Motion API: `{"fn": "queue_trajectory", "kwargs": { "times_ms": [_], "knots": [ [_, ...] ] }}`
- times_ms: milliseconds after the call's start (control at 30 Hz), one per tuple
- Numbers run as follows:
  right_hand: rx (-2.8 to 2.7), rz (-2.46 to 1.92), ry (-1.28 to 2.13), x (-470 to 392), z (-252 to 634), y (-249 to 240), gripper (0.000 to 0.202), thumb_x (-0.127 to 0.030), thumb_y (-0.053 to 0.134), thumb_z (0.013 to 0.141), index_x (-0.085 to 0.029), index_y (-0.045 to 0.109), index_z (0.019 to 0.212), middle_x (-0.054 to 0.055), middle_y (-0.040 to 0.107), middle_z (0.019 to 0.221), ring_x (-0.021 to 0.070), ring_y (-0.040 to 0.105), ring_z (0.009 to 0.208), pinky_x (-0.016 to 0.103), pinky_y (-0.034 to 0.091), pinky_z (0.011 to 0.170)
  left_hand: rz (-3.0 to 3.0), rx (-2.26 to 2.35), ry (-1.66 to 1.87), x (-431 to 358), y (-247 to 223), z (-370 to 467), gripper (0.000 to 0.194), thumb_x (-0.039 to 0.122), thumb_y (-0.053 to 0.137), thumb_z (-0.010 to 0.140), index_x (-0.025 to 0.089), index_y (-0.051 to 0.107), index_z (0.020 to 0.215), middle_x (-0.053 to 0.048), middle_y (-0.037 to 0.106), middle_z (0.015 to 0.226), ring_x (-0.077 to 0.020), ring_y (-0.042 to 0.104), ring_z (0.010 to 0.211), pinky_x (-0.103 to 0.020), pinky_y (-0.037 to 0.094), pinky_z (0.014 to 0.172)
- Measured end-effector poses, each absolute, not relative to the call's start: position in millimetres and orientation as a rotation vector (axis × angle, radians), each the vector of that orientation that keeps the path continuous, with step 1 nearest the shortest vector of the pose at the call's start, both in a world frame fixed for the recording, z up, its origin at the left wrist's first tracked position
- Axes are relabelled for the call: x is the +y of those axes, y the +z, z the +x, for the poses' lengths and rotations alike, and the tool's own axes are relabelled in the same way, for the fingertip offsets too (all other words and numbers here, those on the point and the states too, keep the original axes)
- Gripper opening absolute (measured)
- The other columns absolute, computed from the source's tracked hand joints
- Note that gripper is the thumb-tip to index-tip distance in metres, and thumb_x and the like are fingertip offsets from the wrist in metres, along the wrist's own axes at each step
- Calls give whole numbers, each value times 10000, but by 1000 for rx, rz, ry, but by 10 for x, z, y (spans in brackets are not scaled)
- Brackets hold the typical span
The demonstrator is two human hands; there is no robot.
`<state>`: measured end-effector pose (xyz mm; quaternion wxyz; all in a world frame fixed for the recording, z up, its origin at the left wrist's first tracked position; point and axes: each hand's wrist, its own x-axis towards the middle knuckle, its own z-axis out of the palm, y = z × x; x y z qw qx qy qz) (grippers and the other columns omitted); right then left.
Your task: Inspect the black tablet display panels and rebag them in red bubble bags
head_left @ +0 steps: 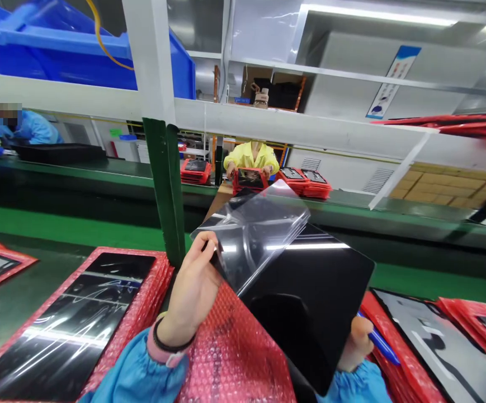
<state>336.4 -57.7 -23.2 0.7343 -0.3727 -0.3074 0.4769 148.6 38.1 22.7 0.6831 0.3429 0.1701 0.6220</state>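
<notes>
My left hand [196,285] pinches the edge of a clear plastic film [263,224]. The film is partly lifted and curls over the upper left of a glossy black screen panel [310,296]. My right hand [355,341] grips this tilted panel at its lower right edge, its fingers partly hidden behind it. A blue pen [379,338] sticks out from the same hand. Below the panel lies a pink bubble-wrap sheet [234,347]. Left of my left hand, another black screen panel [75,319] rests on a stack of pink bubble wrap.
To the right are a grey-backed panel [439,341] and more red-wrapped panels [481,324]. A green post [165,190] stands ahead. Across the line, a person in yellow [251,159] holds a red-wrapped panel; a person in blue [33,129] is at far left. Blue bins [58,56] sit overhead.
</notes>
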Motion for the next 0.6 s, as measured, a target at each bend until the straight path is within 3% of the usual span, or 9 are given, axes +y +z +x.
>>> {"fn": "queue_trajectory", "kwargs": {
  "times_ms": [100, 167, 300, 467, 600],
  "knots": [
    [-604, -787, 1065, -495, 3275, -147, 413, -659, 620, 719, -385, 728, 1008, 17, 747, 1064, 337, 645, 1086, 519, 461, 994, 585, 406, 1545, 287, 231, 1497, 51, 238, 592, 865, 212, 619, 900, 16, 598, 917, -86, 598, 810, -167, 513, 721],
    [-566, -782, 1006, -473, 3172, -53, 416, -527, 662, 773, -396, 644, 1167, -13, 681, 1218, 278, 570, 1206, 466, 395, 1074, 538, 403, 1662, 233, 238, 1490, 59, 236, 563, 886, 226, 619, 904, 20, 587, 944, -89, 591, 875, -175, 507, 779],
    [-719, -822, 889, -540, 2979, 83, 688, -302, 720, 784, -392, 410, 1392, -17, 555, 1383, 234, 463, 1311, 416, 342, 1115, 574, 368, 1851, 139, 250, 1478, 76, 253, 524, 909, 252, 600, 902, 18, 561, 903, -113, 589, 898, -217, 514, 801],
    [-901, -1082, 757, -616, 2937, 55, 936, -242, 805, 692, -417, 283, 1450, -20, 545, 1391, 275, 520, 1258, 368, 468, 1015, 620, 349, 1928, 38, 254, 1478, 67, 266, 537, 902, 267, 602, 888, 25, 549, 823, -119, 595, 808, -243, 540, 749],
    [-898, -987, 789, -625, 2946, 46, 820, -234, 779, 713, -401, 383, 1410, -8, 499, 1431, 286, 451, 1316, 420, 422, 1063, 638, 312, 1923, 60, 286, 1443, 80, 259, 531, 904, 268, 609, 888, 28, 578, 819, -111, 606, 774, -234, 549, 719]
  ]
}}
